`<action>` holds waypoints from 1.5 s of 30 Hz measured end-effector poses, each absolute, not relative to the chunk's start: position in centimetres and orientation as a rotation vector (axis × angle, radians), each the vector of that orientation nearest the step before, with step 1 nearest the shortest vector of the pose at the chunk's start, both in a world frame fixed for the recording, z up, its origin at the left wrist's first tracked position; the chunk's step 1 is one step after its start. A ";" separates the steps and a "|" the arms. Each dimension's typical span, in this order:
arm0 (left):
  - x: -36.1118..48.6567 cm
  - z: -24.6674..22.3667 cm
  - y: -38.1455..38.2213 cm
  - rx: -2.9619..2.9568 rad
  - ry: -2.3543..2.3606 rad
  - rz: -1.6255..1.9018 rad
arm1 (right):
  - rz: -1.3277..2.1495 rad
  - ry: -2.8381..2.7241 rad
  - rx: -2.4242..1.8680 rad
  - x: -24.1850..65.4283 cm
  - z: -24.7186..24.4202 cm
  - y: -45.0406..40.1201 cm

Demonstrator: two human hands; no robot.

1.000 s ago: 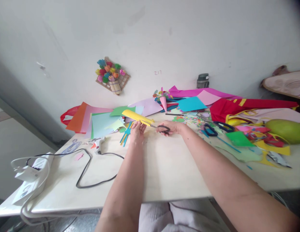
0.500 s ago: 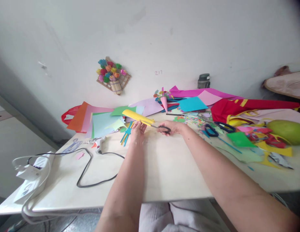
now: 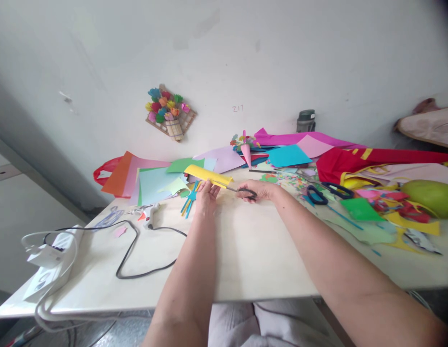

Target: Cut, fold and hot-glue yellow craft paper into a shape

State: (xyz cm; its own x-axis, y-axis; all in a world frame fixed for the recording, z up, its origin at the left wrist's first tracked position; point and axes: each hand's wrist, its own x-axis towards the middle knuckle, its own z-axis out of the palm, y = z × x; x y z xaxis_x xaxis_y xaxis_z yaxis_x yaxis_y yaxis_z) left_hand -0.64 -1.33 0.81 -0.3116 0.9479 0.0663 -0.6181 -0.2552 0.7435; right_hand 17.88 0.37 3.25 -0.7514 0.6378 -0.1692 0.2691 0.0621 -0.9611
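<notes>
A curled sheet of yellow paper [image 3: 205, 174] is pinched in my left hand [image 3: 208, 193], held just above the table. My right hand [image 3: 256, 191] grips a pair of scissors with dark handles [image 3: 248, 193]; their blades point left and lie along the paper's lower right edge. Whether the blades are apart or together is too small to tell. Left of my left hand lies a bundle of blue and yellow paper strips [image 3: 190, 198]. Behind the paper are a green sheet [image 3: 182, 165] and a lilac sheet [image 3: 226, 159].
At left are a glue gun [image 3: 150, 214], its black cord and a white power strip [image 3: 52, 270]. Dark-handled scissors [image 3: 317, 195], paper scraps and a green fruit [image 3: 428, 197] lie at right. A pink paper cone with flowers [image 3: 246, 155] and a bottle [image 3: 305, 120] stand behind.
The yellow paper's right end has tilted slightly and sits a little farther over the scissors. Both hands stay almost in place; the whole view has shifted slightly.
</notes>
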 end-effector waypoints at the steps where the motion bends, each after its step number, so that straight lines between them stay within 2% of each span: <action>1: -0.7 0.8 -1.3 0.627 0.752 1.791 | 1.737 -2.048 -0.911 17.9 3.2 0.4; 18: -0.5 0.5 -1.0 0.611 0.758 1.759 | 1.603 -2.145 -0.995 18.2 3.1 0.4; 45: -0.5 0.7 -1.1 0.624 0.771 1.768 | 1.689 -2.055 -0.929 17.9 2.7 0.7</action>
